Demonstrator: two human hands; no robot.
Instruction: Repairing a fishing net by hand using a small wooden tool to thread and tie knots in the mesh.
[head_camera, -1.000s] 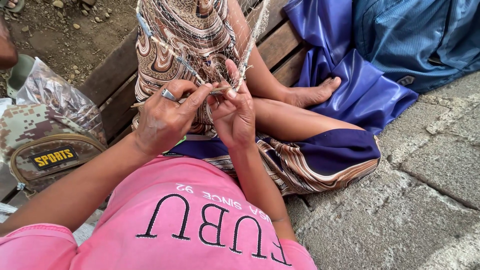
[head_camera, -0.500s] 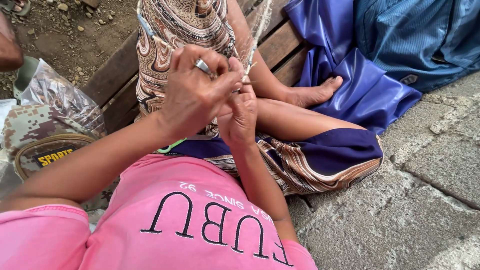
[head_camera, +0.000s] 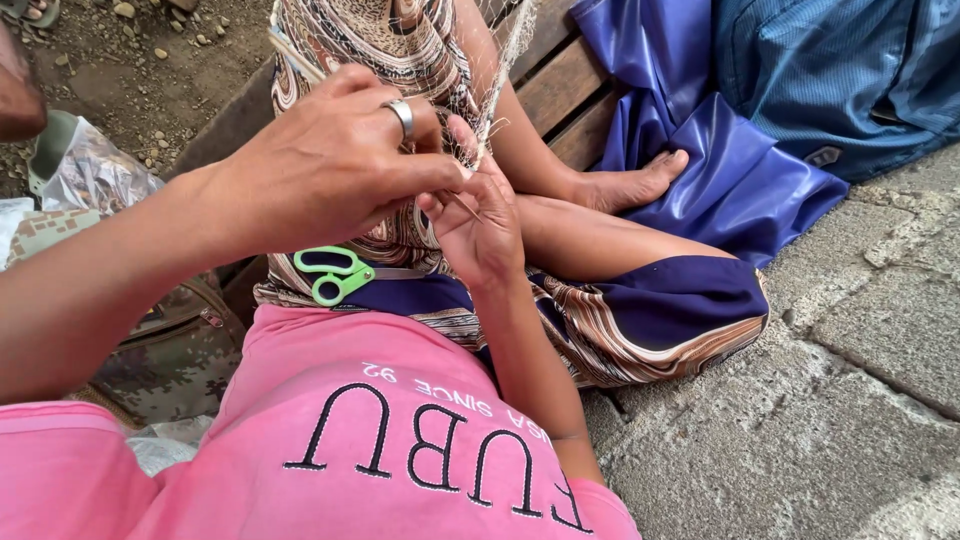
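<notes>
A fine pale net (head_camera: 503, 62) hangs down from the top of the view over my patterned skirt (head_camera: 400, 50). My left hand (head_camera: 330, 160), with a silver ring on one finger, is raised in front of me, its fingertips pinched on a thin strand of the net. Right beside it and touching it, my right hand (head_camera: 482, 228) grips the net's lower end between thumb and fingers. Green-handled scissors (head_camera: 335, 272) lie on my lap under the left hand. What is inside the left hand's pinch is hidden.
My bare foot (head_camera: 630, 185) rests on blue cloth (head_camera: 700, 150) spread over a slatted wooden bench (head_camera: 560, 90). A camouflage bag (head_camera: 170, 350) and a plastic bag (head_camera: 95, 175) sit at the left on gravel. Stone paving (head_camera: 880, 330) lies to the right. Part of another person (head_camera: 20, 95) shows at top left.
My left hand has risen and swung over to the right hand, now covering the spot where the net is held. The view has moved closer; the scissors are now uncovered.
</notes>
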